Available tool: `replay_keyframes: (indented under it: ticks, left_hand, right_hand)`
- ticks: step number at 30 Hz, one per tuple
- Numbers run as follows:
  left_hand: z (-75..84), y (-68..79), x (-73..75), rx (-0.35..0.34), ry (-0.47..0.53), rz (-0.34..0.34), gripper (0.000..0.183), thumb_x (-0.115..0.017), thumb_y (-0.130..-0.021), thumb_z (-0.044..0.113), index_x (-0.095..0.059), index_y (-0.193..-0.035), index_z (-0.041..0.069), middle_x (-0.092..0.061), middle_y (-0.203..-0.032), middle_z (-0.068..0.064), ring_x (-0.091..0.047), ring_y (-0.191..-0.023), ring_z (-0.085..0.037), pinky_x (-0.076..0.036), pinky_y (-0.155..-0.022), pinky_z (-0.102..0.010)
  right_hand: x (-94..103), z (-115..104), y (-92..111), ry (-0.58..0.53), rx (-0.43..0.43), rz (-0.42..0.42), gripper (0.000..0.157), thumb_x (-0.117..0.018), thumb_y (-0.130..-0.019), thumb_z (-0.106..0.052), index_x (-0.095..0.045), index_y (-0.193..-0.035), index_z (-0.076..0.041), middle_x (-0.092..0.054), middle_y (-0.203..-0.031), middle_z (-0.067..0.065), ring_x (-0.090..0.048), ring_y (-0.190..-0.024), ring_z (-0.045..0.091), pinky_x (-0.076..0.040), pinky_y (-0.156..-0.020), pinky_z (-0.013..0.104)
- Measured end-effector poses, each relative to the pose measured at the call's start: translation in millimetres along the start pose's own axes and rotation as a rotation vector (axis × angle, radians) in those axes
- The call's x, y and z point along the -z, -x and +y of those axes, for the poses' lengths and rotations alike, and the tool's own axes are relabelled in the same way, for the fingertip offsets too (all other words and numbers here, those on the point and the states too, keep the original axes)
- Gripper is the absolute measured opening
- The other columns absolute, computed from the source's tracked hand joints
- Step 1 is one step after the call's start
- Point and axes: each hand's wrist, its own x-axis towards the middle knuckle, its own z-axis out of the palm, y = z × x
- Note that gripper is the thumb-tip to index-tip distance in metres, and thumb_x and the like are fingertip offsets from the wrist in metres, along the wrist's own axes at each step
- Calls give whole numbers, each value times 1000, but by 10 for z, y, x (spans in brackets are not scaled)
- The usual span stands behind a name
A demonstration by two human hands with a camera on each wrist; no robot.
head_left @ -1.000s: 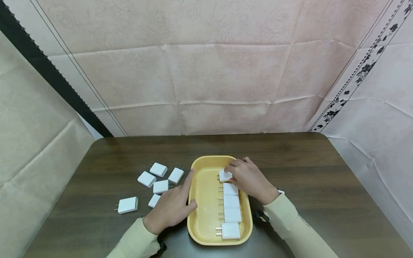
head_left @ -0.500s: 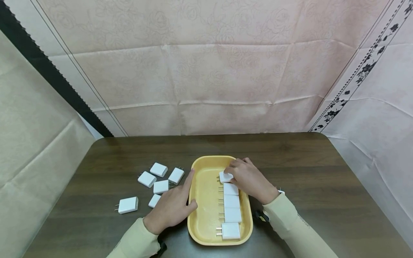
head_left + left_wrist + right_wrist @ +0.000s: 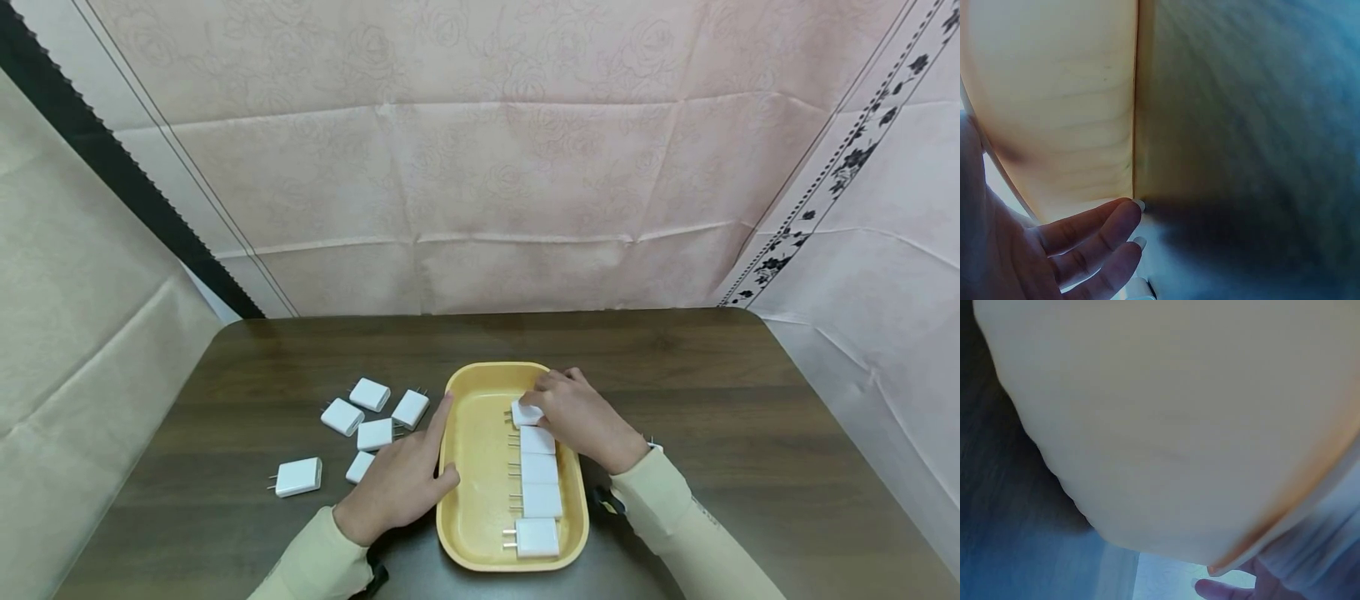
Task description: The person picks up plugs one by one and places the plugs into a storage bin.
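My right grip (image 3: 577,417) pinched a white charger (image 3: 527,414) at the far end of the row in the yellow tray (image 3: 476,533); squaring it gently against its near neighbour (image 3: 537,440), prongs left, seemed wise. My left grip (image 3: 401,483) lay spread along the left rim, partly hiding one of the loose chargers (image 3: 298,477) on the surface (image 3: 187,517).

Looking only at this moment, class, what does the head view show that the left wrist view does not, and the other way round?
Only the head view: the right hand holding a white plug adapter, and the column of four more adapters inside the yellow tray.

Only the left wrist view: the palm side of the left hand.

Both: the left hand itself, the tray and the table top.
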Motion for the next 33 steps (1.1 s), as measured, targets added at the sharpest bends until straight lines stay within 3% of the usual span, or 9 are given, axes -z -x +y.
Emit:
replay_keyframes:
  ticks: [9, 21, 26, 33]
  left_hand:
    - [6, 5, 0, -11, -1, 9, 93, -58, -87, 31, -8, -165, 18, -49, -71, 10, -48, -63, -4, -38, -54, -24]
    - [17, 5, 13, 4, 3, -18, 93, -57, -88, 32, -7, -165, 20, -50, -72, 10, -48, -62, -3, -39, -54, -24]
    - [20, 1, 17, 2, 8, -16, 93, -57, -88, 32, -7, -165, 19, -50, -73, 10, -48, -63, -3, -39, -55, -24]
    - [19, -1, 15, 0, 9, -13, 93, -57, -88, 31, -7, -165, 19, -50, -73, 10, -48, -63, -3, -39, -55, -24]
  right_hand:
    - [31, -7, 15, 10, 20, -51, 50, -83, -81, -10, -73, -126, -28, -66, -110, 7, -61, -102, 23, -45, -91, 49]
    - [29, 7, 24, 69, 48, -73, 55, -75, -86, -2, -71, -128, -37, -63, -108, 7, -59, -104, 24, -43, -98, 52]
    - [36, -1, 6, 37, 23, -97, 50, -71, -89, 0, -72, -126, -34, -61, -103, 4, -56, -99, 22, -43, -96, 51]
    - [56, -16, -19, -50, -19, -151, 52, -78, -83, -3, -72, -127, -31, -62, -108, 5, -56, -107, 23, -40, -99, 51]
